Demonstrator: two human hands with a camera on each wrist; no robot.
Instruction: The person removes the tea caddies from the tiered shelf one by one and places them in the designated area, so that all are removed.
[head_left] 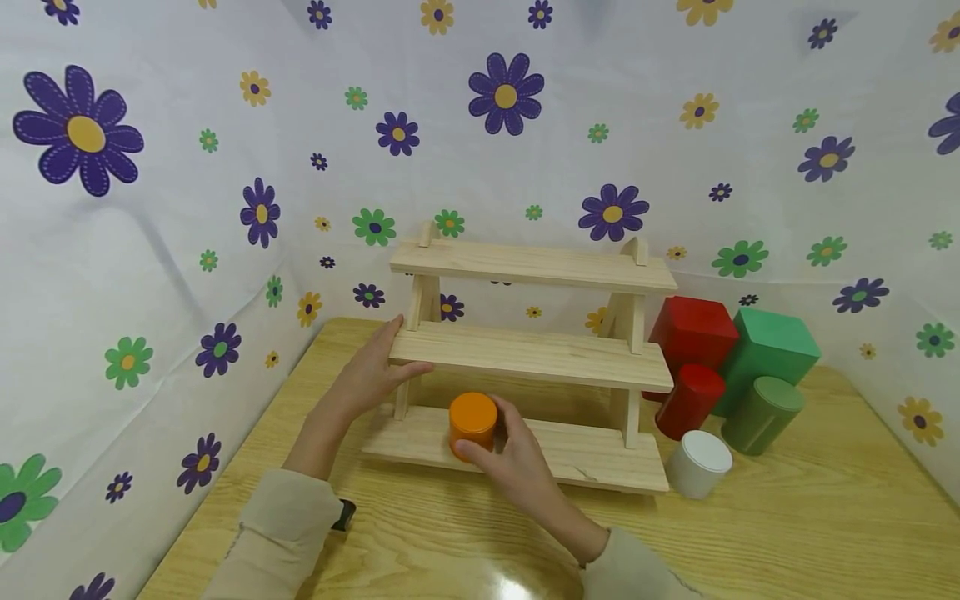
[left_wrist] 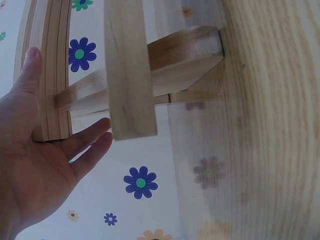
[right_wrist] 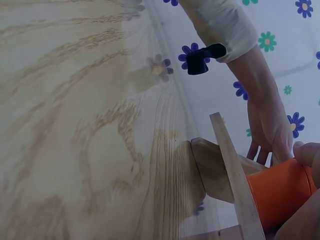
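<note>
A three-tier wooden shelf (head_left: 528, 354) stands on the table. At the left end of its middle tier, my left hand (head_left: 372, 372) grips the board, thumb along the front edge and fingers behind. The left wrist view has the left hand (left_wrist: 40, 160) around the board's end (left_wrist: 55, 90), thumb and fingers on opposite sides. On the bottom tier, left of centre, is an upright orange cylinder (head_left: 473, 417). My right hand (head_left: 521, 467) holds this cylinder from the right side, thumb in front. In the right wrist view the orange cylinder (right_wrist: 277, 192) is against the bottom board (right_wrist: 235, 170).
Right of the shelf stand a red block (head_left: 693, 329), a green block (head_left: 776, 342), a red cylinder (head_left: 690, 404), a green cylinder (head_left: 763, 417) and a white cylinder (head_left: 700, 465). Flowered cloth (head_left: 420, 175) hangs behind and beside the wooden table (head_left: 420, 533).
</note>
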